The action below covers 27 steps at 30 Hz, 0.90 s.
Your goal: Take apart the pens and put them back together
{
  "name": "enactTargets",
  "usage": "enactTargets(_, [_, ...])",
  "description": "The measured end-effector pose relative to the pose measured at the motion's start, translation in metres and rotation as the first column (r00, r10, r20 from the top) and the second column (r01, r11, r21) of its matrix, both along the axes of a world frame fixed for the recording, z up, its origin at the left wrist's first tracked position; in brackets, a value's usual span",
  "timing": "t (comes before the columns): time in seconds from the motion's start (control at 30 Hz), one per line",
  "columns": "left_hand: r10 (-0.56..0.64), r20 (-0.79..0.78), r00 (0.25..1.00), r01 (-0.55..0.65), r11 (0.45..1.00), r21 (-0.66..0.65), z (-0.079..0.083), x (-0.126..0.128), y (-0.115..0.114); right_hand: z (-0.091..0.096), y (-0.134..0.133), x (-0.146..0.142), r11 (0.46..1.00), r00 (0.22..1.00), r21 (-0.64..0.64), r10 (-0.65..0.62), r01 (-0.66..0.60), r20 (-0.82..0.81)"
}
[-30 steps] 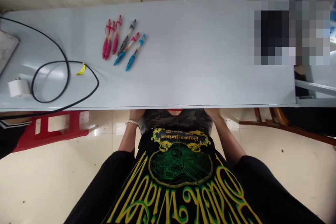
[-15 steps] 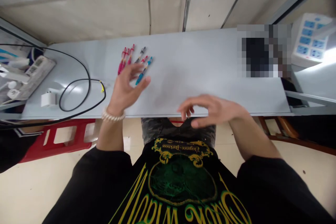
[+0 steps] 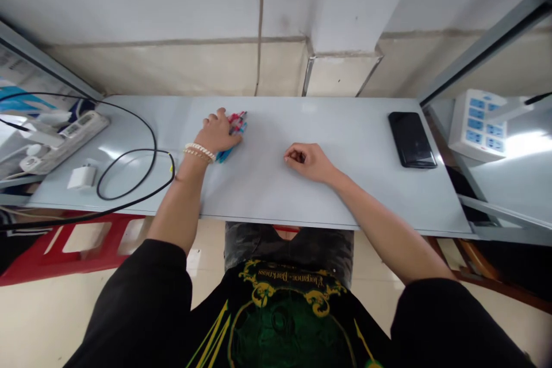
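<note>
Left hand (image 3: 218,134): on the table top, left of centre and toward the far edge; a beaded bracelet (image 3: 199,152) and a thin chain circle the wrist; fingers curled down and closed around the pens, gripping them.

Click pens (image 3: 233,135): bunched together in one tight cluster under and just right of the left hand; pink and red barrels poke out toward the far right of the fingers; a blue barrel sticks out on the near side; the rest are hidden by the hand.

Right hand (image 3: 308,162): resting on the table (image 3: 328,118) near the middle; fingers loosely curled, holding nothing; well apart from the pens.

Right of the hands: a black smartphone (image 3: 411,139) lies face up on the table; a white power strip (image 3: 476,125) sits beyond it.

Left of the hands: a black cable (image 3: 129,175) loops beside a white charger (image 3: 81,177).
</note>
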<state>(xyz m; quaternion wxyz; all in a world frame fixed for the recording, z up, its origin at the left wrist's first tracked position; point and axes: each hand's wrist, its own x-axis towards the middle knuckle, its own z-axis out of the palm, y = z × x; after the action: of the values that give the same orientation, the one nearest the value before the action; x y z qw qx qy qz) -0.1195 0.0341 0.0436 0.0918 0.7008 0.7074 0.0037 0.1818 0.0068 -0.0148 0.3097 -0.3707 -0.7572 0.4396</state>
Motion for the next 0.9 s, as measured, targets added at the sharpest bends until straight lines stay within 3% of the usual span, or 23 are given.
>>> enactTargets(0.13, [-0.04, -0.052, 0.998, 0.034, 0.992, -0.122, 0.01, 0.032, 0.014, -0.001, 0.0, -0.002, 0.999, 1.0, 0.048, 0.009, -0.01, 0.03])
enactTargets(0.27, [-0.056, -0.051, 0.997, 0.052, 0.996, -0.079, 0.004, 0.06, 0.007, 0.0, -0.001, -0.004, 0.998, 0.998, 0.056, 0.009, -0.013, 0.058])
enactTargets(0.37, [-0.077, 0.044, 0.996, 0.076, 0.997, 0.029, -0.007, 0.07, -0.003, 0.002, -0.004, -0.006, 0.999, 0.998, 0.052, 0.006, -0.009, 0.057])
enactTargets(0.47, [-0.161, 0.242, 0.957, 0.088, 0.954, 0.288, -0.02, 0.075, -0.008, 0.003, -0.006, -0.006, 1.0, 1.0, 0.023, -0.005, 0.004, 0.022])
enactTargets(0.57, [-0.347, 0.476, 0.808, -0.024, 0.788, 0.615, -0.031, 0.086, -0.015, 0.001, -0.007, -0.006, 0.999, 1.0, 0.034, -0.014, 0.014, -0.014])
enactTargets(0.63, [-0.483, 0.542, 0.688, -0.118, 0.662, 0.74, -0.034, 0.097, -0.024, -0.002, -0.008, -0.007, 0.99, 0.999, 0.134, -0.028, 0.032, -0.03])
enactTargets(0.67, [-0.544, 0.54, 0.643, -0.118, 0.626, 0.771, -0.034, 0.103, -0.03, -0.003, -0.009, -0.008, 0.978, 0.999, 0.207, -0.029, 0.036, -0.038])
enactTargets(0.73, [-0.659, 0.525, 0.539, -0.073, 0.584, 0.809, -0.032, 0.115, -0.041, -0.008, -0.01, -0.011, 0.932, 0.999, 0.359, -0.024, 0.039, -0.045])
enactTargets(0.8, [-0.722, 0.537, 0.435, -0.104, 0.553, 0.827, -0.031, 0.125, -0.048, -0.012, -0.01, -0.014, 0.884, 0.999, 0.465, -0.028, 0.044, -0.041])
enactTargets(0.9, [-0.803, 0.518, 0.294, -0.133, 0.502, 0.854, -0.033, 0.137, -0.05, -0.015, -0.009, -0.019, 0.895, 1.0, 0.446, 0.021, -0.011, -0.017])
